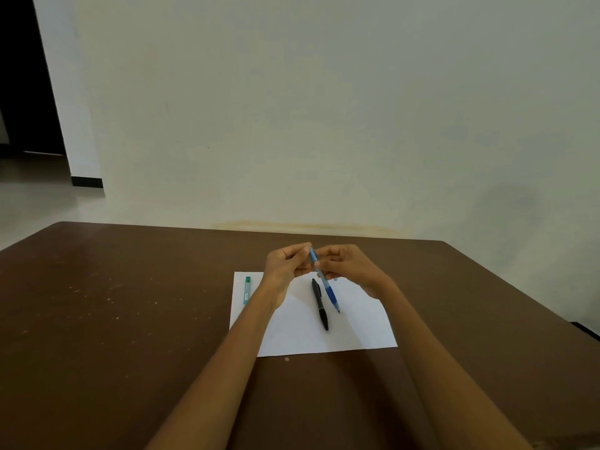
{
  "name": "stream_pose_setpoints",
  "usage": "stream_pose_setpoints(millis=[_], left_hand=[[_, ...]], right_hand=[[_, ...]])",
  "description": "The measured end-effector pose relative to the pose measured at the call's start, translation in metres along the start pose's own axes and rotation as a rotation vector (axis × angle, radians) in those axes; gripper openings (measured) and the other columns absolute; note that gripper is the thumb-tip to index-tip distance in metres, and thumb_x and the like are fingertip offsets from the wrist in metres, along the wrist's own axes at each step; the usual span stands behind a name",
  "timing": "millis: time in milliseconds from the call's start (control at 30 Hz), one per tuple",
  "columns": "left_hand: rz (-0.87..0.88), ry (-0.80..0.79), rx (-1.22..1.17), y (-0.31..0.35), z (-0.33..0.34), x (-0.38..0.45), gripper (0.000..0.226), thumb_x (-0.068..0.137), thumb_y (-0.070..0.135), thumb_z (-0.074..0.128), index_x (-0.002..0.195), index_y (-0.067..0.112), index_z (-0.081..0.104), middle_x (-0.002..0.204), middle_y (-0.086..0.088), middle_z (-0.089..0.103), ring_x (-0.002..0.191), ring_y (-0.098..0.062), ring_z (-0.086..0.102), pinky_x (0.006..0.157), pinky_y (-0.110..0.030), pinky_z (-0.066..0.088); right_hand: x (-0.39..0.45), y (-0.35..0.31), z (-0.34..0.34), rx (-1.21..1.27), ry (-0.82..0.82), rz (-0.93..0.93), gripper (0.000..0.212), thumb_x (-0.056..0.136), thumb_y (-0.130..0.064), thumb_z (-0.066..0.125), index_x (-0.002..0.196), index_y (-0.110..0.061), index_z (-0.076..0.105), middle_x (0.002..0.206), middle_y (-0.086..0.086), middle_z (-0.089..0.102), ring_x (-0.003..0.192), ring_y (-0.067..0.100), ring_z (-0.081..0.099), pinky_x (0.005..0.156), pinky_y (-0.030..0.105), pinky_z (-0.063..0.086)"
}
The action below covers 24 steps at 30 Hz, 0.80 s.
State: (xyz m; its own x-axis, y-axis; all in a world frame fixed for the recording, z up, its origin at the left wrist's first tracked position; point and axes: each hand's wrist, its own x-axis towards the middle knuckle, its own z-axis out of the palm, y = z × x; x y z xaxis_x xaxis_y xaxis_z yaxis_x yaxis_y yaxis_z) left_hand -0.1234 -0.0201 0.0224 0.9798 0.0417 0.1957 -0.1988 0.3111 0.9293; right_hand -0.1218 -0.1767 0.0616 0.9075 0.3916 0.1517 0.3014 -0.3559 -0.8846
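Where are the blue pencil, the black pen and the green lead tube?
blue pencil (331, 293), head view, dark blue grip.
black pen (319, 303), head view, mid barrel.
green lead tube (247, 290), head view, its middle.

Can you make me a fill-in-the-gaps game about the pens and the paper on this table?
1. The left hand and the right hand both hold the ___ mechanical pencil.
2. The pen lying on the white paper is ___.
3. The green lead case lies to the ___ of that pen.
4. The paper rests on a ___ table.

Missing words: blue, black, left, brown.
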Motion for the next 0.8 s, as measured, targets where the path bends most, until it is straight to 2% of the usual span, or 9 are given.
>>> stream_pose_setpoints(millis=[133, 233, 333, 400, 467, 567, 700, 800], left_hand=[[-0.026, -0.038, 0.028, 0.000, 0.003, -0.001, 0.023, 0.088, 0.015, 0.061, 0.109, 0.007, 0.067, 0.092, -0.007, 0.071, 0.076, -0.015, 0.069, 0.065, -0.021, 0.056], [-0.055, -0.026, -0.097, 0.001, 0.008, -0.001, 0.015, 0.088, 0.016, 0.062, 0.099, 0.009, 0.069, 0.085, -0.005, 0.072, 0.071, -0.015, 0.070, 0.062, -0.023, 0.056], [-0.100, 0.021, -0.182, 0.002, 0.012, 0.001, 0.012, 0.087, 0.019, 0.064, 0.094, 0.009, 0.068, 0.084, -0.005, 0.071, 0.072, -0.015, 0.070, 0.065, -0.027, 0.058], [-0.122, 0.056, -0.238, 0.003, 0.012, 0.004, 0.012, 0.086, 0.018, 0.065, 0.093, 0.009, 0.068, 0.084, -0.006, 0.070, 0.074, -0.018, 0.069, 0.066, -0.029, 0.059], [-0.134, 0.082, -0.293, 0.004, 0.013, 0.007, 0.010, 0.086, 0.017, 0.066, 0.090, 0.008, 0.068, 0.082, -0.007, 0.070, 0.073, -0.019, 0.069, 0.061, -0.029, 0.059], [-0.142, 0.092, -0.322, 0.006, 0.017, 0.013, 0.008, 0.086, 0.015, 0.065, 0.088, 0.007, 0.067, 0.082, -0.008, 0.068, 0.073, -0.019, 0.067, 0.057, -0.028, 0.058], [-0.134, 0.051, -0.293, 0.003, 0.023, 0.015, 0.008, 0.086, 0.015, 0.065, 0.087, 0.007, 0.067, 0.081, -0.008, 0.068, 0.065, -0.014, 0.070, 0.055, -0.026, 0.056], [-0.114, 0.055, -0.267, 0.000, 0.023, 0.015, 0.008, 0.087, 0.016, 0.064, 0.088, 0.009, 0.067, 0.083, -0.007, 0.068, 0.069, -0.016, 0.069, 0.056, -0.025, 0.057]], right_hand=[[0.001, 0.001, -0.002, 0.022, 0.033, -0.007, 0.020, 0.088, -0.014, 0.065, 0.107, -0.009, 0.067, 0.097, 0.010, 0.073, 0.085, 0.015, 0.071, 0.068, 0.016, 0.054], [0.004, 0.004, -0.008, 0.073, 0.108, 0.013, 0.025, 0.086, -0.018, 0.068, 0.110, -0.009, 0.063, 0.094, 0.009, 0.073, 0.081, 0.016, 0.072, 0.070, 0.020, 0.057], [0.007, 0.022, -0.024, 0.146, 0.374, 0.081, 0.022, 0.089, -0.013, 0.063, 0.108, -0.002, 0.063, 0.084, 0.007, 0.070, 0.069, 0.013, 0.065, 0.071, 0.024, 0.057], [0.006, 0.040, -0.036, -0.013, 0.606, 0.162, 0.019, 0.090, -0.007, 0.058, 0.105, -0.002, 0.068, 0.081, 0.006, 0.069, 0.070, 0.013, 0.063, 0.077, 0.028, 0.057], [0.005, 0.056, -0.041, -0.220, 0.710, 0.217, 0.022, 0.088, -0.004, 0.055, 0.102, -0.005, 0.072, 0.092, 0.008, 0.072, 0.081, 0.015, 0.065, 0.085, 0.030, 0.055], [0.008, 0.072, -0.037, -0.484, 0.617, 0.228, 0.021, 0.090, -0.004, 0.054, 0.099, -0.004, 0.073, 0.107, 0.009, 0.072, 0.098, 0.021, 0.066, 0.089, 0.030, 0.052], [0.018, 0.075, -0.027, -0.756, 0.438, 0.285, 0.021, 0.093, -0.014, 0.053, 0.100, -0.005, 0.072, 0.103, 0.011, 0.071, 0.091, 0.025, 0.067, 0.084, 0.036, 0.055], [0.023, 0.071, -0.025, -0.864, 0.379, 0.298, 0.021, 0.092, -0.015, 0.054, 0.097, -0.006, 0.072, 0.098, 0.009, 0.072, 0.088, 0.024, 0.068, 0.080, 0.035, 0.057]])
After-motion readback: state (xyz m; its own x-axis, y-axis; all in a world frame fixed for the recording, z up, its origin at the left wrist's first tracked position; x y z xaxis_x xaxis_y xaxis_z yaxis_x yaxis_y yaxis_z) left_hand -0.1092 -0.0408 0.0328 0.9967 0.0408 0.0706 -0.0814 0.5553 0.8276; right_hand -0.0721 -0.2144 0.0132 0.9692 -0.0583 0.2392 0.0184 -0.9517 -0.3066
